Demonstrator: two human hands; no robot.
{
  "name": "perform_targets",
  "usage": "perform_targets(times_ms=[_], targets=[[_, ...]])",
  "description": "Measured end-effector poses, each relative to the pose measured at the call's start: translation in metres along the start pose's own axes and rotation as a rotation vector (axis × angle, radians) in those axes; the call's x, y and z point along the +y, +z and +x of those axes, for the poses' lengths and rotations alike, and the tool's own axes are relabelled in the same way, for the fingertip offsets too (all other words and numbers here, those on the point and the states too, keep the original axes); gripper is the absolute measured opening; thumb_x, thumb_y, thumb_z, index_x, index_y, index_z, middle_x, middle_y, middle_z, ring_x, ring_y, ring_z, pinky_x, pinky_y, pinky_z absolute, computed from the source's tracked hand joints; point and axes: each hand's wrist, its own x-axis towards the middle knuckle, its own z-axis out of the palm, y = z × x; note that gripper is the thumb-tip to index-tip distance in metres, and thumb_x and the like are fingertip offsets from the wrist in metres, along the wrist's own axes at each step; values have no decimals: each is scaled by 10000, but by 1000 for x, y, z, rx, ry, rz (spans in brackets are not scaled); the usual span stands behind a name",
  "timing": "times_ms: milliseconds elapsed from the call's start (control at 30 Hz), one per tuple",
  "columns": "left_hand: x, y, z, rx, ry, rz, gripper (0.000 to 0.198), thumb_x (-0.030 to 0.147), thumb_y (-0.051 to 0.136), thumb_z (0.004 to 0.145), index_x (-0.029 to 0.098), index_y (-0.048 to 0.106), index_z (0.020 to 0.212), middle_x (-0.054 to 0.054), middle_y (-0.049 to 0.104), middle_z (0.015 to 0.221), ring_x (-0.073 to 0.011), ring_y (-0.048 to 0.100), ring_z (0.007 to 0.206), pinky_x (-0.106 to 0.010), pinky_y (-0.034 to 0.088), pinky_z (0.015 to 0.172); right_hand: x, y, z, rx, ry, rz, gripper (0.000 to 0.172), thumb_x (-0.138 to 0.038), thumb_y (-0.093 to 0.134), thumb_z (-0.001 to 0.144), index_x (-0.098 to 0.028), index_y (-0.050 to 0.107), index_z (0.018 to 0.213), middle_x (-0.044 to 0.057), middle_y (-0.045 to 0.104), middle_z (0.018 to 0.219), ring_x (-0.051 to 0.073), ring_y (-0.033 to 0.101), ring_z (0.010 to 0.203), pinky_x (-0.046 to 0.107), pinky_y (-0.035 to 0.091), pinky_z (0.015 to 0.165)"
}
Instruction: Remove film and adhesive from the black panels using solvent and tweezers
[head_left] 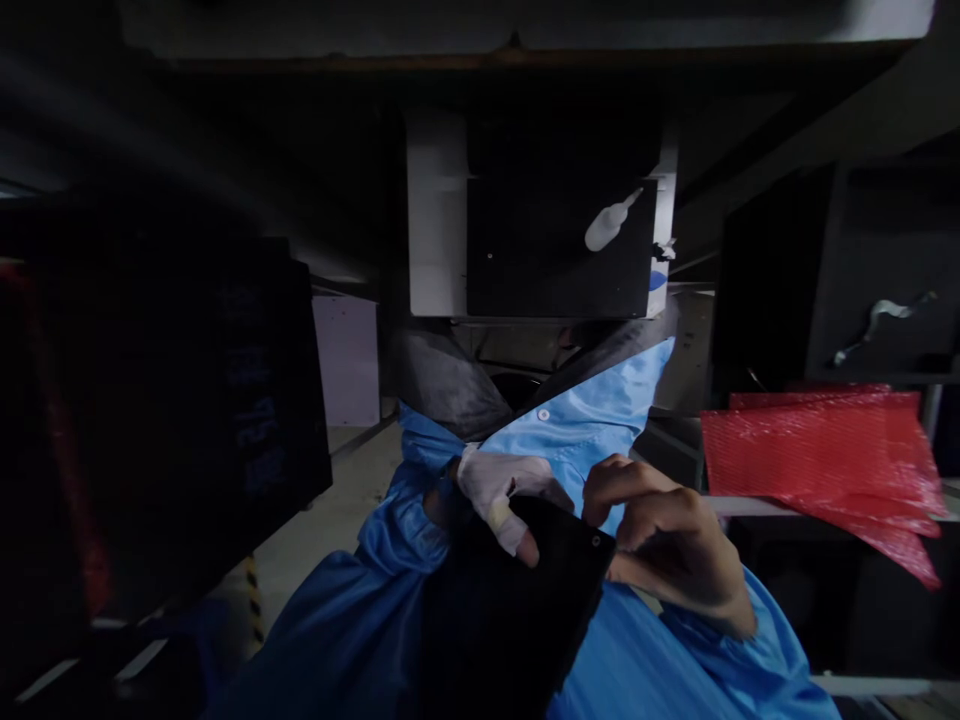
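Note:
A flat black panel point(517, 610) with a small hole near its top corner lies over my lap, held between both hands. My left hand point(499, 490), in a white glove with a taped finger, grips the panel's upper left edge with the thumb on top. My bare right hand point(664, 545) is curled closed at the panel's upper right corner, fingertips on its edge. Both arms wear blue sleeves point(360, 610).
A red bubble-wrap sheet point(817, 455) lies on a shelf at the right. Ahead stands a white-framed fixture with a black face point(555, 230). A large dark box point(165, 400) fills the left. The scene is dim.

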Motion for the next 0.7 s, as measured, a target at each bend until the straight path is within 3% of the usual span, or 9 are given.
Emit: perform_targets(times_ms=[133, 300, 500, 700], targets=[[8, 4, -3, 40, 54, 30, 524, 522, 1117, 699, 181, 727, 776, 10, 696, 679, -104, 616, 555, -165, 469, 527, 0, 0, 0, 1, 4, 12, 156, -277, 794, 1149, -272, 676, 1250, 60, 775, 1052, 211, 778, 912, 377, 647, 843], [10, 3, -4, 54, 29, 69, 569, 573, 1122, 671, 185, 715, 758, 5, 684, 662, -111, 609, 541, -186, 427, 483, 1, 2, 0, 16, -2, -15, 128, -318, 758, 1176, -265, 659, 1237, 61, 761, 1038, 205, 772, 933, 370, 641, 862], [6, 4, -5, 69, 10, 41, 600, 611, 1131, 624, 178, 777, 841, -32, 760, 762, -160, 704, 657, -191, 530, 574, 2, 0, -1, -37, 0, -34, 133, -373, 731, 1193, -270, 655, 1156, 48, 743, 1014, 190, 741, 895, 354, 623, 820], [1, 5, -6, 83, -44, -6, 639, 635, 1143, 552, 183, 790, 834, -48, 784, 781, -188, 714, 664, -223, 565, 582, -2, -1, 3, -87, 31, -104, 283, -435, 649, 1221, -264, 619, 997, 33, 702, 965, 180, 712, 840, 338, 609, 776]])
